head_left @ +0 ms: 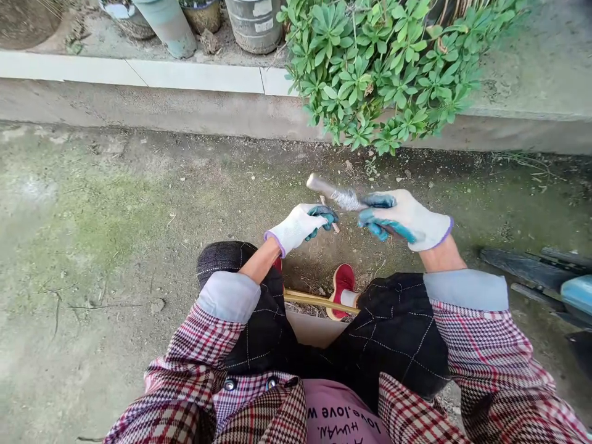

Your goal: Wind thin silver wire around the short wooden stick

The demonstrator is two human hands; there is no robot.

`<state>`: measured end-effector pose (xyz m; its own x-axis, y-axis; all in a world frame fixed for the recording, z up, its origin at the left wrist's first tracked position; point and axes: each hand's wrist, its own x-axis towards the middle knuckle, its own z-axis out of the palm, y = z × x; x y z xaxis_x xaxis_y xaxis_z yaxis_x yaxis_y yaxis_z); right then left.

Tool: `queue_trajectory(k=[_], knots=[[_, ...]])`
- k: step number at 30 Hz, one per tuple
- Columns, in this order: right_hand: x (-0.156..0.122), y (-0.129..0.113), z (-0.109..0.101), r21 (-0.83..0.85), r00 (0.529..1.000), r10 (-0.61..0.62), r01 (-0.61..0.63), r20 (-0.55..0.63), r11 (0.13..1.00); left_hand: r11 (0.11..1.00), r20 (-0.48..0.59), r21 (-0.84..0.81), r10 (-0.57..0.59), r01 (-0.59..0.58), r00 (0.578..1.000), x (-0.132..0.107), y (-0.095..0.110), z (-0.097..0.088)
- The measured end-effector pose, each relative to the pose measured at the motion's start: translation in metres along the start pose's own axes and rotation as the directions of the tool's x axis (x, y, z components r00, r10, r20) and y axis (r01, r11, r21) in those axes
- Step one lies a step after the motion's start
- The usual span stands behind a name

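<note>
Both hands wear white knit gloves with teal-coated palms and fingers and purple cuffs. My right hand (404, 221) is closed around a stick (320, 184) that points up to the left. Silvery wire (346, 199) is wound in a coil about the stick, just beyond my fingertips. A short gap to the left, my left hand (303, 226) is closed on a small thin wooden stick (335, 227), whose ends show above and below the fingers. Whether wire runs between the two sticks cannot be made out. Both hands are held over the ground in front of my knees.
A leafy green shrub (393, 68) hangs over a raised ledge edged with white tiles (194, 75). Pots and a grey bucket (256, 24) stand on the ledge. Yellow poles (319, 300) lie between my legs, near a red shoe (343, 287). Dark blade-like parts (522, 266) are at the right.
</note>
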<state>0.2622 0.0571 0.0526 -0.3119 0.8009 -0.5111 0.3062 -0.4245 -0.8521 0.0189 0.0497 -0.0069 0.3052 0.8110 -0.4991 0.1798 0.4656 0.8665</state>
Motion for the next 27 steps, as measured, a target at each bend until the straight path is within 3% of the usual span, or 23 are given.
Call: queue_trajectory(k=[4,7,11,15,19,21,24,27], knots=[[-0.005,-0.002,-0.003,-0.222,0.972,0.133,-0.088,0.196,0.971,0.994,-0.007,-0.083,0.075,-0.076,0.997,0.008,-0.013,-0.001],[-0.005,-0.001,-0.004,-0.387,0.950,0.175,-0.064,0.260,0.920,0.986,0.013,0.028,0.167,-0.167,0.986,0.010,-0.018,-0.003],[-0.008,0.003,-0.007,-0.585,0.954,0.173,0.005,0.247,0.811,0.945,0.031,0.247,0.216,-0.217,0.976,0.006,-0.021,-0.008],[-0.007,0.008,-0.005,-0.751,0.962,0.206,-0.003,0.178,0.660,0.883,0.055,0.379,0.276,-0.276,0.959,0.002,-0.022,-0.012],[0.001,0.014,0.001,-0.859,0.991,0.093,0.039,0.100,0.510,0.859,0.046,0.435,0.277,-0.269,0.960,-0.003,-0.021,-0.008],[0.005,0.015,0.005,-0.899,0.998,0.021,0.049,0.065,0.435,0.912,0.008,0.361,0.205,-0.194,0.979,-0.007,-0.017,-0.005],[0.007,0.012,0.014,-0.932,0.998,-0.062,0.014,-0.009,0.363,0.993,-0.044,0.108,0.042,-0.037,0.998,-0.018,-0.007,-0.001],[0.005,0.008,0.022,-0.919,0.979,-0.188,-0.003,-0.083,0.393,0.974,0.051,-0.220,-0.045,0.055,0.998,-0.027,0.001,-0.002]])
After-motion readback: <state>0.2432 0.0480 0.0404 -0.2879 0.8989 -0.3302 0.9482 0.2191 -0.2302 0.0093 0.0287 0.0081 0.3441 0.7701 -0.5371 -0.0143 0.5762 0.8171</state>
